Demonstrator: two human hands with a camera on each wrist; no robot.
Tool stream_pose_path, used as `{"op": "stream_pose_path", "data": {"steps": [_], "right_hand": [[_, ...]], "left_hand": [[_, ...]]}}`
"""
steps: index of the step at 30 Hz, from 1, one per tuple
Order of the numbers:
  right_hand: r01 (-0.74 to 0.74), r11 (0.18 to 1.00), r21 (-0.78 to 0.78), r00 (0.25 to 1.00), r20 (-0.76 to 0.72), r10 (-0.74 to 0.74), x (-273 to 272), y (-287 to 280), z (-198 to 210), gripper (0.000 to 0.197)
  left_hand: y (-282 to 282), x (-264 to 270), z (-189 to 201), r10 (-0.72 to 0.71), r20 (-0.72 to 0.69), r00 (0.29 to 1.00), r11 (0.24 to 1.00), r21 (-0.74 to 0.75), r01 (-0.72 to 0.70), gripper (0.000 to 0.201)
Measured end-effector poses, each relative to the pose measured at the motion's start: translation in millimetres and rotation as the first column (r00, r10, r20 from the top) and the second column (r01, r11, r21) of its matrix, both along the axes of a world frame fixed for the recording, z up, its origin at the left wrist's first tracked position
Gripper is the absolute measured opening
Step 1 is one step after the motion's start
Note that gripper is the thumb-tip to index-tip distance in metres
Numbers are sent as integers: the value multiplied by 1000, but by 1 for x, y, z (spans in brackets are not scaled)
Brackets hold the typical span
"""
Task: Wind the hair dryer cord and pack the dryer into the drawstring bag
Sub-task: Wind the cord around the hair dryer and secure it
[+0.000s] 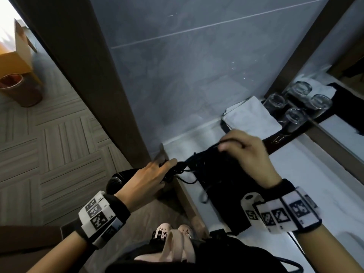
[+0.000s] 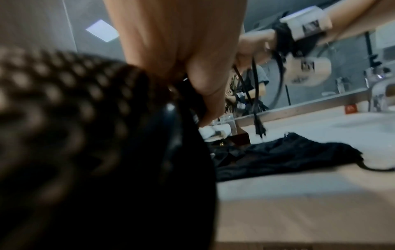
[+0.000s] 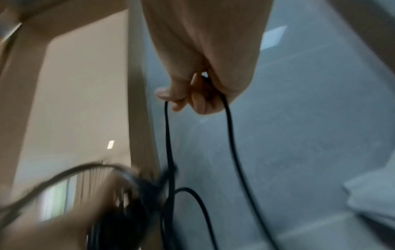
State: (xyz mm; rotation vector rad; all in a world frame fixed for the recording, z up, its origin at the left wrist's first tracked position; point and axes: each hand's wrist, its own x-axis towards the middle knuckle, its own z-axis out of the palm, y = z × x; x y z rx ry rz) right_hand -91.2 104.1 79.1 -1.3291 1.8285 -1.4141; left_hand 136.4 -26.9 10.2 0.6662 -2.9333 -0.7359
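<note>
the left hand (image 1: 151,179) grips the black hair dryer (image 1: 116,182) at the worktop (image 1: 295,174) edge, wound cord (image 1: 183,168) bunched at its fingers. beyond it the right hand (image 1: 246,152) pinches a cord loop. the drawstring bag (image 1: 222,186) lies flat under that hand.

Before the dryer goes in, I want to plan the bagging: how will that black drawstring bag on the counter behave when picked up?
Probably floppy: the drawstring bag lies flat and crumpled on the counter. Likely light, since it looks like thin cloth. Its mouth probably won't stay open unaided, and both hands are busy: left hand holding the dryer, right hand pinching the cord.
</note>
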Motion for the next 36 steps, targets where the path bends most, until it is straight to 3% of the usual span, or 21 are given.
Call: {"op": "stream_pose_path", "data": {"steps": [2, 4, 7, 10, 15, 20, 25, 29, 32, 34, 36], "right_hand": [[166, 978, -130, 977, 160, -145, -9, -7, 5, 19], [272, 949, -160, 951, 198, -239, -16, -14, 3, 19], [372, 924, -93, 915, 201, -349, -27, -20, -13, 16], [477, 878, 35, 876, 56, -479, -39, -18, -36, 14], [496, 840, 221, 865, -44, -500, -46, -17, -59, 9], [631, 769, 105, 768, 56, -638, -52, -26, -54, 9], [726, 679, 113, 666, 130, -734, -67, -23, -61, 18], [702, 694, 161, 705, -14, -709, -67, -13, -68, 21], [551, 792, 264, 833, -117, -541, -63, -9, -63, 18], [489, 831, 265, 871, -210, -445, -56, -8, -57, 16], [446, 885, 132, 856, -352, -378, -42, -8, -45, 39]], "left_hand": [[0, 2, 0, 6, -3, 1000, 999, 44, -6, 74], [-1, 2, 1, 24, -17, 1000, 995, 101, -22, 72], [0, -1, 4, 9, -18, 1000, 992, 122, -7, 71], [-2, -1, 8, -5, -27, 1000, 993, 116, 9, 72], [-8, -1, 21, -44, -45, 998, 994, 93, 48, 71], [-6, -5, 26, -74, -31, 997, 989, 126, 78, 71], [-3, 4, 30, -55, -91, 994, 978, 197, 72, 73], [-4, 11, 29, -52, -121, 991, 980, 184, 74, 74], [-5, 14, 29, -1, -161, 987, 981, 192, 32, 74], [-7, 16, 28, 44, -203, 978, 981, 194, -4, 74], [-9, 15, 27, 64, -210, 976, 982, 190, -23, 73]]}}
